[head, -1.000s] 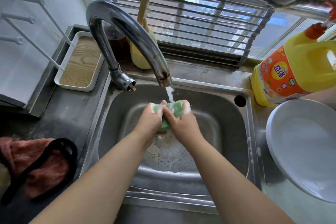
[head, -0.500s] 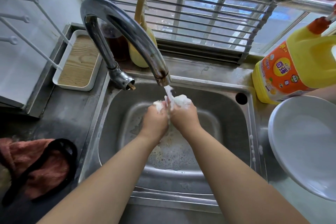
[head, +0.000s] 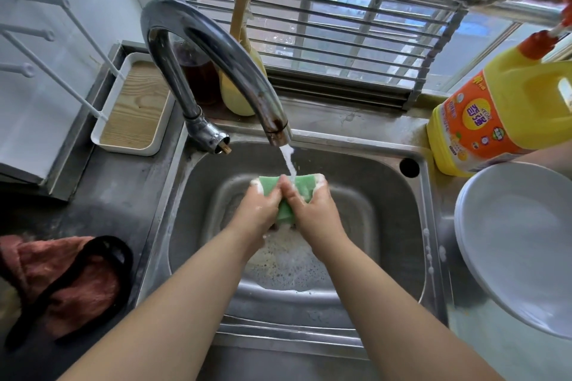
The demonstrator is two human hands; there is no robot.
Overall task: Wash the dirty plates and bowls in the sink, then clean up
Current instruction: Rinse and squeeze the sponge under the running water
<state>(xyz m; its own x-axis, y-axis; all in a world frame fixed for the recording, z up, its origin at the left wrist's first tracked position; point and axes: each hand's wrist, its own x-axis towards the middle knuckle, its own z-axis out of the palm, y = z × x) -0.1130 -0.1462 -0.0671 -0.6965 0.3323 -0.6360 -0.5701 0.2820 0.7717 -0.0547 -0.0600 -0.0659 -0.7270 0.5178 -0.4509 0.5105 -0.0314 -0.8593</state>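
Both forearms reach in from the bottom edge, converging over the middle of the stainless steel sink basin. Left hand and right hand sit side by side, thumbs touching at the centre, gripping a green rectangular sponge between them. Fingers of both hands are curled round the sponge ends and squeeze it; white foam shows at both ends. Fingertips themselves are hidden behind the sponge.

The sponge is directly under the spout of the curved chrome tap; the water stream lands on its top edge at the thumbs. Soapy water pools on the basin floor below the hands.

On the worktop right of the sink: stacked white round plates, rim overhanging the sink edge; behind them, a yellow dish soap jug with an orange label, touching or just behind the plates.

Left of the sink: a white tray with a wooden insert near the tap base; a reddish-brown cloth with black trim at the lower left. A barred window runs behind the tap.
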